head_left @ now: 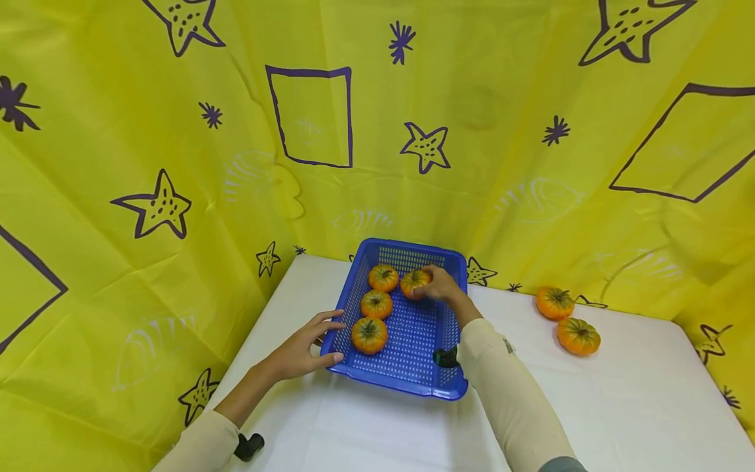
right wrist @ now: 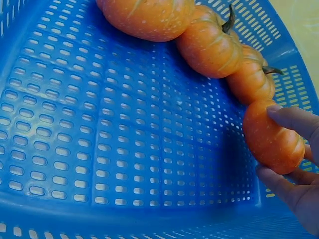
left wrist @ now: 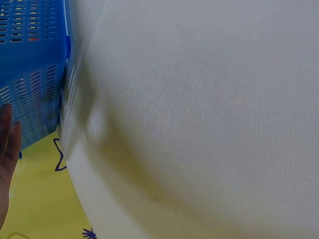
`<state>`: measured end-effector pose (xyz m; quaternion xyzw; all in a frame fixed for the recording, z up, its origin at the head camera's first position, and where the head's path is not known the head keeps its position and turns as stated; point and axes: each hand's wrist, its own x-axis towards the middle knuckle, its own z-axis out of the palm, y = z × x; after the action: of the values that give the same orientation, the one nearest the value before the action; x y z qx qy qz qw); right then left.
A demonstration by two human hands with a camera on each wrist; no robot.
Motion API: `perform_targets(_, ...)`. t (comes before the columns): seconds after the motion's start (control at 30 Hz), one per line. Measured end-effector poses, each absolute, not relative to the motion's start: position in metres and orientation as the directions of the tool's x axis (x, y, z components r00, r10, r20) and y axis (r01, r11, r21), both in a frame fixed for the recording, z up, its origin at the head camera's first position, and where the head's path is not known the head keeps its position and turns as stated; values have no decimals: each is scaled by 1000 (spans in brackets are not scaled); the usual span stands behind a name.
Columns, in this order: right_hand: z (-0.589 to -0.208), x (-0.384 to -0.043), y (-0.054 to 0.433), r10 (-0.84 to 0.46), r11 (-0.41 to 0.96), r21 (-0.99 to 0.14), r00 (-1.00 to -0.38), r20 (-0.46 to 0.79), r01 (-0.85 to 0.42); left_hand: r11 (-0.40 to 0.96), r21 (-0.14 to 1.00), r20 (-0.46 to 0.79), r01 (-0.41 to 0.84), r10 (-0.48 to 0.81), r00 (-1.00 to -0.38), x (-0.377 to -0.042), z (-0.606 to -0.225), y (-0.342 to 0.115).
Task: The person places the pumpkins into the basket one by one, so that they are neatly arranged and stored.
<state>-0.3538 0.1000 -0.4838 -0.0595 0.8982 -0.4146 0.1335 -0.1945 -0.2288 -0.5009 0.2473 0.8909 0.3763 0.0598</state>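
Nearest the person, the left hand (head_left: 301,347) is lying against the near left corner of the blue basket (head_left: 407,379), fingers straight and spread along its wall, steadying it rather than curling round it; the left wrist view is showing only a sliver of those fingers (left wrist: 7,149) beside the perforated side. A little farther in, three orange pumpkins are sitting in a row down the left side of the basket: the nearest (head_left: 369,334), the middle one (head_left: 376,303) and the far one (head_left: 383,278). Beside that far one, the right hand (head_left: 438,284) is gripping a fourth pumpkin (head_left: 413,282), fingers and thumb pinching it from either side, and the right wrist view is showing it (right wrist: 271,137) touching the basket floor, just next to its neighbour. Judging by this, four are now in the basket, the fourth not yet released. Farther right on the white table (head_left: 619,406), two more pumpkins are waiting well apart from the basket, one nearer (head_left: 579,335) and one behind it (head_left: 554,302), so the gathering seems about two-thirds done. No brand, label or readable writing is showing anywhere; the yellow backdrop (head_left: 147,131) is carrying only drawn stars and squares.
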Motion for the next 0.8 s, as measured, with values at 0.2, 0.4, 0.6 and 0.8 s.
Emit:
perform_targets(0.2,-486,-356,98,-189,660,-751,-959,-210,35,588,704,87,398,485,-870,-195,-501,-230)
perform_targets(0.4,-491,-356,96,-158,679,-732,-960,-232,65,588,710,76,388,483,-872,-194,-501,-231)
perform_targets(0.6,-494,-356,95,-147,656,-750,-960,-237,85,573,702,111,424,500,-859,-193,-501,-230)
perform_targets(0.8,-493,-356,97,-130,639,-759,-954,-268,126,574,694,124,434,499,-857,-194,-501,-230)
